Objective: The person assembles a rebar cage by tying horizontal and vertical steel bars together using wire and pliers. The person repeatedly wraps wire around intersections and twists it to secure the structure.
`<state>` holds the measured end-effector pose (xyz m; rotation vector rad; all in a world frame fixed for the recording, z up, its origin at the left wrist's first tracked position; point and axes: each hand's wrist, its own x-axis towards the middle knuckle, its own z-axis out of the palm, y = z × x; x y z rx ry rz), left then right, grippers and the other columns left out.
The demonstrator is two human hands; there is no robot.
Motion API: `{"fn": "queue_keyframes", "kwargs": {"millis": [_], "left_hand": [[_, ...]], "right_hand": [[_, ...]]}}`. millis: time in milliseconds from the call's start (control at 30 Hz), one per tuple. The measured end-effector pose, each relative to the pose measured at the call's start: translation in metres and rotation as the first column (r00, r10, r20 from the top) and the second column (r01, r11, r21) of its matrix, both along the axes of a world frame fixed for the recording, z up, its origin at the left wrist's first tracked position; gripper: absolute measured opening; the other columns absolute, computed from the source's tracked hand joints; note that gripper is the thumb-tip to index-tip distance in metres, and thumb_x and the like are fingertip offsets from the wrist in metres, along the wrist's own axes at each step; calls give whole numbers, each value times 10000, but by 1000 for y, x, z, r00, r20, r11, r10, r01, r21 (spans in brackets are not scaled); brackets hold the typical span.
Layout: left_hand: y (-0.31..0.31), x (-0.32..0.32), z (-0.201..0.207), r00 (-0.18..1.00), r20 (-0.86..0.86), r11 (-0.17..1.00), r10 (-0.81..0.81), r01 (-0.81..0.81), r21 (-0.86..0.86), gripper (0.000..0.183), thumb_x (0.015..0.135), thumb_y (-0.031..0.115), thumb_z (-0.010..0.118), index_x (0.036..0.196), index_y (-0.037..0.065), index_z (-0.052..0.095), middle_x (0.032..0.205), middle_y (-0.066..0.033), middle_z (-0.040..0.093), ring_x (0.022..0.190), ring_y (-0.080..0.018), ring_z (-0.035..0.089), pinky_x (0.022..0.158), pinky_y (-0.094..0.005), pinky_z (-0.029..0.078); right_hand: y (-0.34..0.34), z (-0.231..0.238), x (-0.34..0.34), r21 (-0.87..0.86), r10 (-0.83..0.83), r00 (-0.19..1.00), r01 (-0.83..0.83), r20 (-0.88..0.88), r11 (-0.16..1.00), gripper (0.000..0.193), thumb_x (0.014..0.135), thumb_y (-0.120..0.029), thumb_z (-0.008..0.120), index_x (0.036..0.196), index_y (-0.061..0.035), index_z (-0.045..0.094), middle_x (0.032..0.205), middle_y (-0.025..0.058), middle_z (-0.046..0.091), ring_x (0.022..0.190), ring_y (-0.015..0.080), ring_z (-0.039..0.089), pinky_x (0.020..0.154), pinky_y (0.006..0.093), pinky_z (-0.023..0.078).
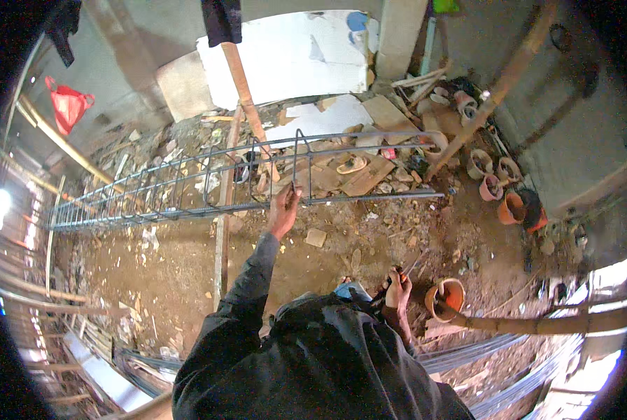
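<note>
A long rebar cage (187,189) stretches across in front of me, with square stirrups spaced along its bars. My left hand (283,212) is closed on the lower corner of a stirrup (296,164) near the cage's right end, where it meets the lower bars. Low on the right, beside my body, my right hand (397,292) is closed around a hand tool with a thin metal shaft (415,263). Something orange shows at its grip; its exact kind is not clear. The right hand is apart from the cage.
A wooden beam (222,252) runs under the cage, and a bamboo pole (243,91) slants behind it. Buckets (511,208) line the right wall. An orange bucket (436,308) stands near my right hand. Rubble and boards (369,175) lie beyond; bundled bars (474,360) lie at lower right.
</note>
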<state>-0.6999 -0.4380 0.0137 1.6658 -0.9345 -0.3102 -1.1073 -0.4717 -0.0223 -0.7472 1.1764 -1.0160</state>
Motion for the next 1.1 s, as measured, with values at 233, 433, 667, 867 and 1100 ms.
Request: {"fn": "queue_keyframes", "kwargs": {"millis": [233, 433, 667, 867, 1100], "left_hand": [[-13, -14, 24, 994, 17, 990, 111, -110, -83, 254, 1039, 238, 651, 1110, 1, 711, 878, -51, 719, 760, -103, 629, 696, -299, 511], [-10, -16, 31, 998, -40, 991, 50, -44, 130, 297, 1030, 298, 654, 1086, 13, 718, 862, -106, 683, 758, -216, 610, 704, -342, 491], [-8, 10, 14, 971, -30, 961, -238, 240, 135, 252, 953, 103, 695, 1202, 61, 695, 1199, -142, 697, 993, -321, 689, 851, -410, 546], [-14, 21, 27, 917, -178, 926, -357, 373, 62, 299, 933, 86, 687, 1230, 47, 686, 1061, -166, 739, 945, -370, 705, 801, -442, 556], [5, 62, 8, 863, -385, 925, -326, 375, 58, 317, 946, 156, 683, 1233, 21, 687, 1216, -202, 665, 1117, -383, 643, 891, -451, 531]], "right_hand": [[-58, 22, 37, 72, 118, 993, -118, 6, 990, 141, 943, -189, 721, 889, -89, 637, 735, -26, 575, 570, 99, 513, 523, 288, 427], [-79, -4, 76, 46, 419, 817, -438, -396, 898, 295, 1059, -304, 523, 1306, -147, 569, 1308, 6, 576, 1191, 179, 496, 1024, 369, 338], [-58, -18, 175, 12, 188, 973, -191, 133, 981, 341, 1049, -229, 567, 1377, -143, 523, 1319, 63, 647, 1043, 159, 569, 880, 356, 469], [-30, 4, 229, 116, -201, 927, 173, 317, 978, 193, 936, -130, 736, 1090, -91, 627, 1015, 35, 664, 800, 144, 611, 613, 295, 462], [-33, -21, 230, -15, 7, 968, -4, 251, 1000, 382, 1020, -533, 535, 1162, -180, 503, 1213, 77, 608, 939, 227, 586, 761, 361, 490]]}}
